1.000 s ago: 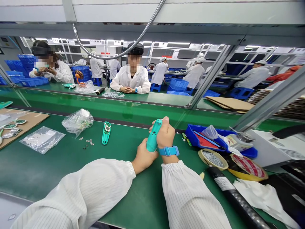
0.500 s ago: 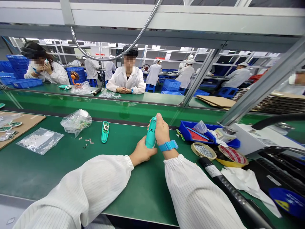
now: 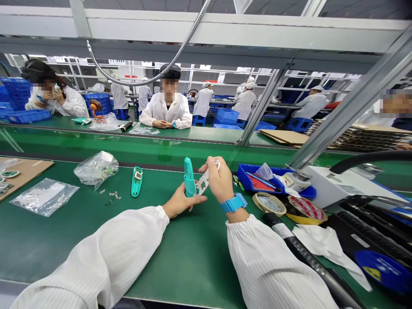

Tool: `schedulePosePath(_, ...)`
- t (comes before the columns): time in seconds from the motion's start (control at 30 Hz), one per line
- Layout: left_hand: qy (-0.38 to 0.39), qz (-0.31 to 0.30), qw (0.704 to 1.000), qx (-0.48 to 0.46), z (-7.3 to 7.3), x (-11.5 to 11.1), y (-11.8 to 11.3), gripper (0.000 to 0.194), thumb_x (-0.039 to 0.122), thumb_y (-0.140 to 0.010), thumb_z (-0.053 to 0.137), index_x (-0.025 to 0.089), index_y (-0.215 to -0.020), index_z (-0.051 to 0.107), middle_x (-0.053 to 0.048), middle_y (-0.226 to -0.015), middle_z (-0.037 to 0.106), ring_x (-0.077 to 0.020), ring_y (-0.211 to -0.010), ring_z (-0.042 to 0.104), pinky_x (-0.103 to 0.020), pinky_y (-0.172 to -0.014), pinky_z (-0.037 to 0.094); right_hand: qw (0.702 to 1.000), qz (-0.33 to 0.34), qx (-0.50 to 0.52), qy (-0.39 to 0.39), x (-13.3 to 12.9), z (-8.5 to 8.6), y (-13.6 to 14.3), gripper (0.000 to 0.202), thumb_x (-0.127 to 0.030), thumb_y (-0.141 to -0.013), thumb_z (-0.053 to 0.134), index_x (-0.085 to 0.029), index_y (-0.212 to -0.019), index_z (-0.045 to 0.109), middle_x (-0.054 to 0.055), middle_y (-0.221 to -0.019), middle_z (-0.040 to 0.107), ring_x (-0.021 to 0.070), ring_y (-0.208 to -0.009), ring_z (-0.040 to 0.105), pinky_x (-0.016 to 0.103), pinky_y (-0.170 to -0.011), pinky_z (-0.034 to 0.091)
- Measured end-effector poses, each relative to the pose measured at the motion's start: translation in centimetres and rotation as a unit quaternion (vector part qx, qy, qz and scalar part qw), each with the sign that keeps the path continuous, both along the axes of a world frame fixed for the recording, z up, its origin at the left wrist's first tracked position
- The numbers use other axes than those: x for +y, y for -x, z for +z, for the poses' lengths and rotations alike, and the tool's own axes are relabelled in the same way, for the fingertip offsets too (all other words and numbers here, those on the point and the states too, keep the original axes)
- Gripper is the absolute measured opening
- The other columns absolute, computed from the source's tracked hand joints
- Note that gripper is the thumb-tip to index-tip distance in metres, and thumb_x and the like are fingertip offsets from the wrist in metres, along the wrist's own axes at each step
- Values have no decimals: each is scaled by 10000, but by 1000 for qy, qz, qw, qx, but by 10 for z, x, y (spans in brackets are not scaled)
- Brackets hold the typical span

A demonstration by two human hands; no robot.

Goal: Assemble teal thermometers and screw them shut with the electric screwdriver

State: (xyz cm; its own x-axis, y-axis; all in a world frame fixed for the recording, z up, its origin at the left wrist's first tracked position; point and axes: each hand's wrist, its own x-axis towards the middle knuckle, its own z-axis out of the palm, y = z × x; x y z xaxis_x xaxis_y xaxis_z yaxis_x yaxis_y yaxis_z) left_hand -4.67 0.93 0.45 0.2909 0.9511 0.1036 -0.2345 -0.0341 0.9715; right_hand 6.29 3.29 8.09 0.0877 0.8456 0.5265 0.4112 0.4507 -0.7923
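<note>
My left hand (image 3: 180,201) grips a teal plastic housing half (image 3: 189,180) near its lower end, holding it upright over the green bench. My right hand (image 3: 220,178), with a blue wrist strap, pinches a white housing half (image 3: 203,182) with window cutouts. The two halves are parted at the top and close together low down; my fingers hide whether they touch there. Left of my hands lies another teal housing (image 3: 137,182) with a small screen and board inside. Several tiny clear and dark bits (image 3: 112,196) lie beside it.
A clear bag of small parts (image 3: 98,168) and a flat bag (image 3: 45,196) lie left. Right are a blue tray (image 3: 240,175), a dish of screws (image 3: 269,202), a tape roll (image 3: 307,208) and a black-handled tool (image 3: 299,244). A person (image 3: 167,107) sits opposite.
The closed-looking teal casing has come apart into a teal half and a white half. My right hand has swung the white half away to the right. The view has shifted slightly.
</note>
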Motion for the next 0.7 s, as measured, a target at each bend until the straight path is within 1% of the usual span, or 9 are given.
schedulePosePath(0.1,8,14,1000,-9,1,1,6,547,336,-623,696,183,-1075,428,64,-697,463,-11,-413,358,-156,-354,292,997,-64,-26,-42,-1,-7,-18,342,-494,-857,328,-203,-730,454,-4,-632,572,131,-537,495,265,-566,379)
schedulePosePath(0.2,5,13,1000,-14,2,2,9,520,358,-651,660,201,-1086,423,56,-744,458,-18,-429,370,-175,-378,314,989,-117,-48,-70,1,-27,-35,307,-496,-841,369,-199,-788,423,10,-685,529,150,-588,482,288,-588,373)
schedulePosePath(0.27,-18,23,1000,7,4,3,11,519,355,-681,634,207,-1125,410,44,-778,466,-28,-475,409,-195,-448,371,985,-131,-76,-80,2,-41,-44,300,-494,-804,448,-196,-812,406,19,-719,499,166,-625,474,306,-604,371)
schedulePosePath(0.33,-65,53,995,54,5,4,15,518,325,-701,626,209,-1157,410,24,-832,478,-43,-563,452,-216,-565,417,982,-126,-115,-86,-2,-53,-50,311,-483,-763,521,-198,-799,404,16,-711,466,176,-632,456,318,-604,362)
schedulePosePath(0.4,-137,100,978,121,6,5,19,530,288,-691,648,210,-1166,427,-7,-909,487,-79,-702,495,-245,-703,431,978,-106,-157,-92,-8,-61,-54,311,-471,-739,563,-202,-773,412,12,-686,446,184,-634,439,322,-602,351)
schedulePosePath(0.47,-209,149,950,180,5,8,22,533,263,-676,668,209,-1157,445,-32,-965,491,-124,-831,511,-283,-804,418,974,-73,-189,-101,-16,-64,-55,303,-465,-728,581,-206,-753,426,17,-680,460,187,-647,434,320,-607,347)
schedulePosePath(0.53,-255,200,921,214,4,10,24,512,248,-675,670,206,-1138,456,-43,-973,505,-149,-887,514,-305,-839,413,967,-25,-228,-113,-25,-63,-55,302,-469,-719,592,-206,-734,442,29,-696,499,186,-664,446,317,-619,346)
schedulePosePath(0.6,-275,243,900,236,4,11,27,486,244,-683,662,206,-1123,458,-43,-963,524,-150,-870,526,-308,-822,426,950,23,-288,-120,-33,-62,-54,316,-484,-709,597,-201,-715,457,40,-715,529,186,-675,460,314,-613,336)
schedulePosePath(0.7,-306,265,875,267,4,10,32,468,258,-713,636,217,-1139,448,-53,-1015,537,-166,-925,527,-325,-854,419,910,122,-383,-102,-45,-58,-54,411,-551,-630,632,-185,-771,509,81,-826,562,221,-764,493,339,-648,350)
